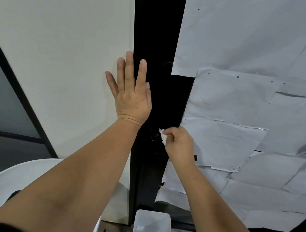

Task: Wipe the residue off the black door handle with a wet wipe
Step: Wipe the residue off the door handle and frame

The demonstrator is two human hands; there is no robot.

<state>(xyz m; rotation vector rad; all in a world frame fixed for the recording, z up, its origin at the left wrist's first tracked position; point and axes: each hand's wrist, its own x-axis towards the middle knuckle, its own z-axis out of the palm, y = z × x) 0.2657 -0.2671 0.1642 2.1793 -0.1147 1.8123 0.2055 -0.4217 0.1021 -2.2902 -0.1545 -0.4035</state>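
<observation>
My right hand [178, 143] is closed around a crumpled white wet wipe [163, 136] and presses it against the black door frame [161, 41] at the handle. The black door handle [195, 157] is mostly hidden behind that hand; only its dark end shows at the right, and glossy smears show on the black surface just left of the wipe. My left hand [132, 93] lies flat with fingers spread, across the edge between the cream wall panel and the black frame, above the handle.
White paper sheets [243, 105] cover the door to the right of the black strip. A translucent plastic bin [151, 228] stands on the floor below the handle. A white rounded basin rim [11, 177] sits at lower left, and a dark glass panel [4, 101] at far left.
</observation>
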